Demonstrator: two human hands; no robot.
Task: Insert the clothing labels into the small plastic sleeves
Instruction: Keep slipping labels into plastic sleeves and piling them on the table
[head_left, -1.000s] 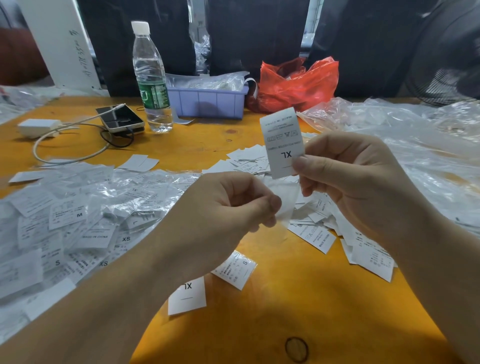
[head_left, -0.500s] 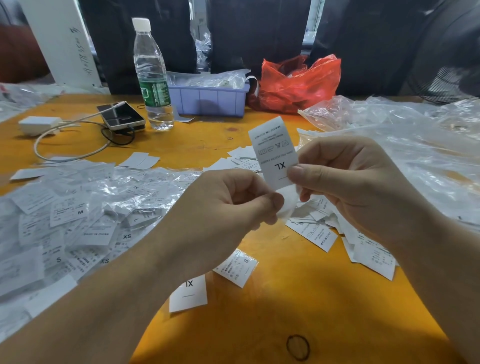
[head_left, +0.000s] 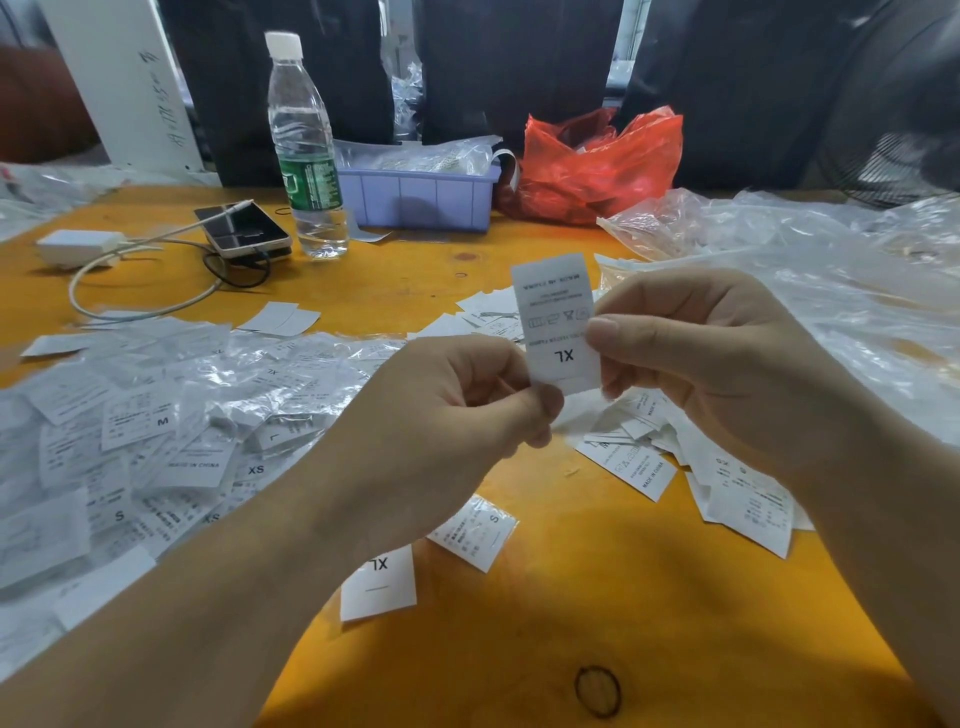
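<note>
My right hand (head_left: 696, 358) pinches a white XL clothing label (head_left: 556, 322) between thumb and fingers and holds it upright above the orange table (head_left: 519, 649). Just below it, my left hand (head_left: 447, 410) pinches a small clear plastic sleeve (head_left: 576, 408) at its top. The label's lower edge meets the sleeve's mouth; how far it is inside I cannot tell. Loose labels (head_left: 737, 493) lie under my right hand. A heap of sleeved labels (head_left: 156, 436) covers the table's left side.
A water bottle (head_left: 306, 150), a phone (head_left: 241, 228) with a white charger and cable (head_left: 78, 247), a purple tray (head_left: 421, 197) and a red plastic bag (head_left: 597, 166) stand at the back. Crumpled clear plastic (head_left: 805, 270) fills the right. Two single labels (head_left: 379, 582) lie near the front.
My right hand has brought the XL label down and slightly left, from above the sleeve to its mouth. My left hand has kept its pinch on the sleeve.
</note>
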